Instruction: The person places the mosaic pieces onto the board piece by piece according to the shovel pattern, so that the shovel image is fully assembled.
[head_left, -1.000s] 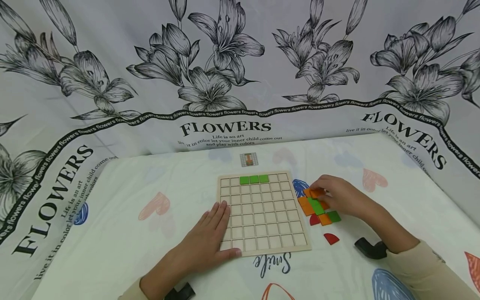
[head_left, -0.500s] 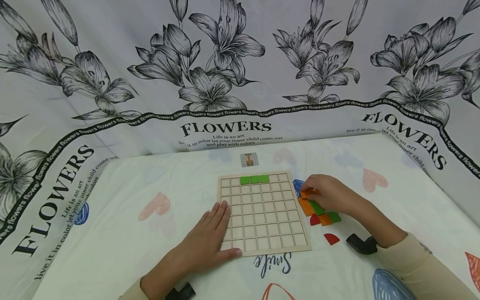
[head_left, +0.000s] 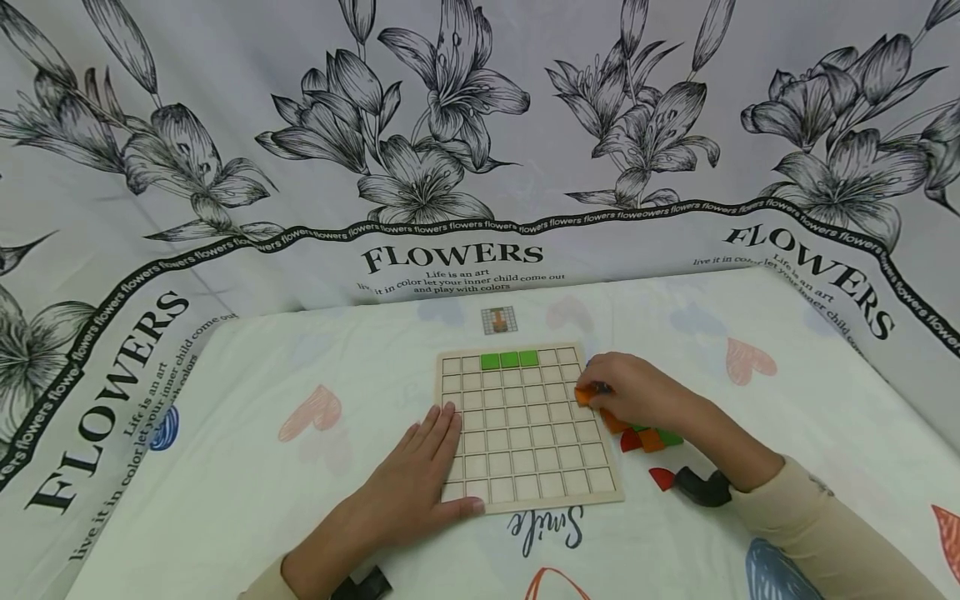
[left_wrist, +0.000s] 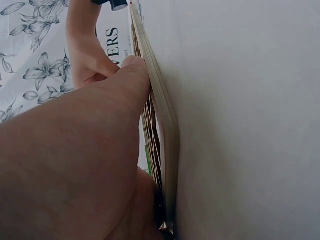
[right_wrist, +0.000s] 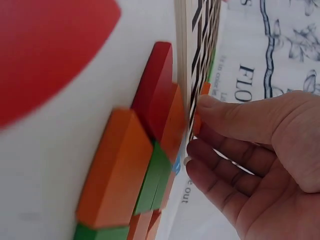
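Observation:
A wooden grid board (head_left: 528, 505) lies on the cloth, with several green square tiles (head_left: 510, 359) set in its far row. My left hand (head_left: 408, 479) lies flat along the board's left edge, fingers straight; in the left wrist view the thumb (left_wrist: 131, 75) rests on the rim. At the board's right edge my right hand (head_left: 637, 387) pinches an orange tile (head_left: 583, 397) between thumb and fingers. The right wrist view shows this tile partly hidden behind the thumb. Below that hand lies a pile of orange tiles (head_left: 651, 440), green tiles (head_left: 670, 437) and red quarter-round tiles (head_left: 631, 439).
A small picture card (head_left: 498, 320) with an orange figure on a grid lies beyond the board. One red quarter-round tile (head_left: 662, 478) lies apart, next to the black wrist camera (head_left: 703, 486). A flower-printed curtain (head_left: 450, 150) hangs behind the table.
My right hand has moved left from the pile to the board's right edge, carrying an orange tile. The left hand and the board have stayed in place.

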